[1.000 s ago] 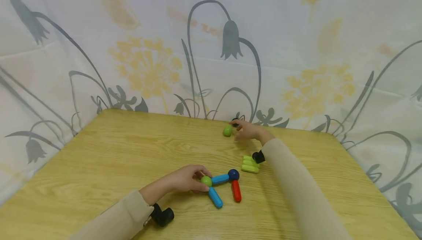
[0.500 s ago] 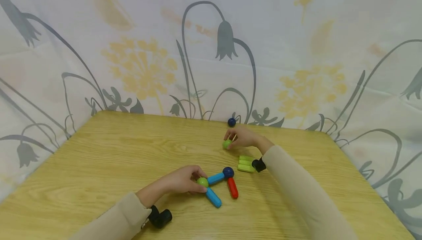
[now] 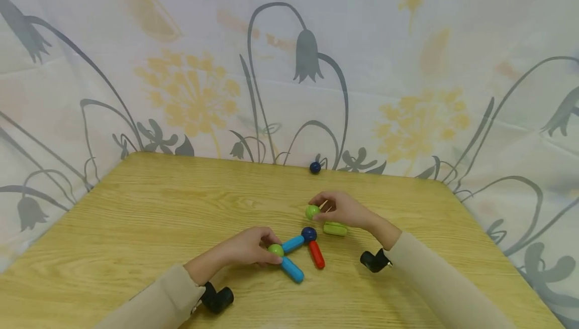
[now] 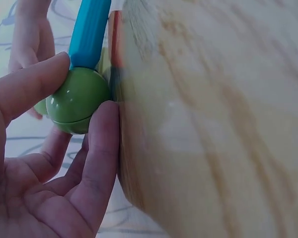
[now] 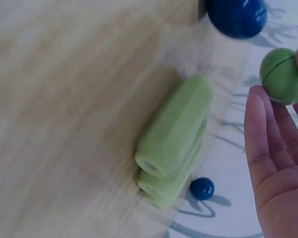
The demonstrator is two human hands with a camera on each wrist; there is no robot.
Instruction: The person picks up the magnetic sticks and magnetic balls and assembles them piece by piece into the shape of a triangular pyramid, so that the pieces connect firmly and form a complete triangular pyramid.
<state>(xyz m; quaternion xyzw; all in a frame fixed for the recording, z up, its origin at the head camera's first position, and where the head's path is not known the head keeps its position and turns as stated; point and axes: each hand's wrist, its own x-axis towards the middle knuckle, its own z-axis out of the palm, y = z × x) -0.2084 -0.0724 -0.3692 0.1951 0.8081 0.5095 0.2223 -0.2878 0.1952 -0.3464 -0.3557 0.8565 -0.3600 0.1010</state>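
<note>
Pinching green balls, both hands (left (image 3: 246, 249), right (image 3: 344, 209)) curled.

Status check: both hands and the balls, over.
Left hand pinches green ball on the blue rods. Right hand holds loose green ball beside green rods. Nothing between.

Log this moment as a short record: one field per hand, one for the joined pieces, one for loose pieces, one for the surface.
left hand: left hand pinches the green ball of the joined pieces
right hand: right hand holds a second green ball just above the table
joined pieces: two blue rods, dark blue ball, red rod
loose pieces: stacked light green rods; small dark blue ball at the far edge
surface: wooden table
</note>
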